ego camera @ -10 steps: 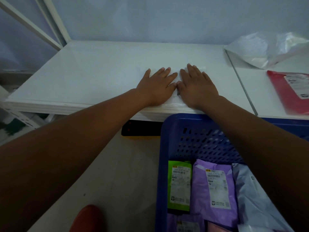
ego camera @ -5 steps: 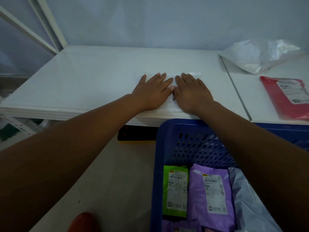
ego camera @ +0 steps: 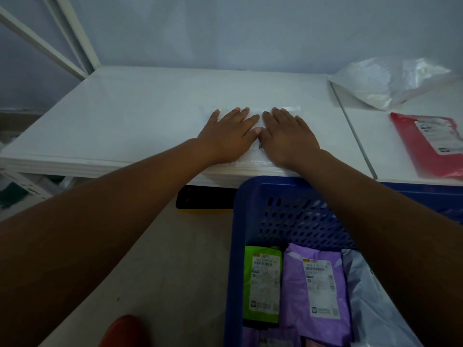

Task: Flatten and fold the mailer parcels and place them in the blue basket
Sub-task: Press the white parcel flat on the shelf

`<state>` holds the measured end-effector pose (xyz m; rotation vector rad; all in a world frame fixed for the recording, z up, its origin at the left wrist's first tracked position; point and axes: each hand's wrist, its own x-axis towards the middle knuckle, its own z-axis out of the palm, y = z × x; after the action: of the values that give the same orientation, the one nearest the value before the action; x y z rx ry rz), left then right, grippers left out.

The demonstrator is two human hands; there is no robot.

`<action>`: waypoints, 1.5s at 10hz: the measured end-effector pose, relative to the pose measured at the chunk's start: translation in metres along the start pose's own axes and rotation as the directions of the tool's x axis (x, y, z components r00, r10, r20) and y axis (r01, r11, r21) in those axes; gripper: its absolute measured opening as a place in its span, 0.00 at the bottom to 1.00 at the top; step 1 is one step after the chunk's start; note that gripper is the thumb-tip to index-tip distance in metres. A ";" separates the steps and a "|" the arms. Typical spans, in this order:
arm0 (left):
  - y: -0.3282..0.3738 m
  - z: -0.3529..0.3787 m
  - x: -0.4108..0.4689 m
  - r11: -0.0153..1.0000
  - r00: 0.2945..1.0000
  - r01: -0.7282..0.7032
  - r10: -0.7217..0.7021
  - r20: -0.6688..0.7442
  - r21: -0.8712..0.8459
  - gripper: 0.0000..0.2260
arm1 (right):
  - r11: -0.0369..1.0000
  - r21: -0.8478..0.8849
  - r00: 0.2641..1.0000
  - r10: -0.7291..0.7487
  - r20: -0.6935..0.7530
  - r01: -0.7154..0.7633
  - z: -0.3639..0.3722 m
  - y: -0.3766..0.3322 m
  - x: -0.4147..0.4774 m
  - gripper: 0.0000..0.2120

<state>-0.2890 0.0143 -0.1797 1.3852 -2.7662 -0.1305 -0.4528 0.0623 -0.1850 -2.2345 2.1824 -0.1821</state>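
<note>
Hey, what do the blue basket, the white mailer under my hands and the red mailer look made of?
Blue basket: rigid moulded plastic, matt, judging by its perforated wall and thick rim. White mailer, under the left hand and right hand: probably thin plastic film, faintly glossy, creased at the edge. Red mailer: likely smooth plastic film, with a paper-looking label.

Two hands [ego camera: 229,137] [ego camera: 288,137], one basket [ego camera: 235,246], three tabletop mailers [ego camera: 288,109] [ego camera: 390,81] [ego camera: 423,146]
</note>
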 end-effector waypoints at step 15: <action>-0.001 0.004 0.001 0.998 1.000 -0.004 0.003 0.002 0.057 0.25 | 1.000 0.010 1.000 -0.002 -0.012 0.002 0.004 0.002 0.002 0.29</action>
<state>-0.2889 0.0132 -0.1838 1.3934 -2.7949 -0.0531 -0.4542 0.0603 -0.1887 -2.2361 2.1803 -0.2072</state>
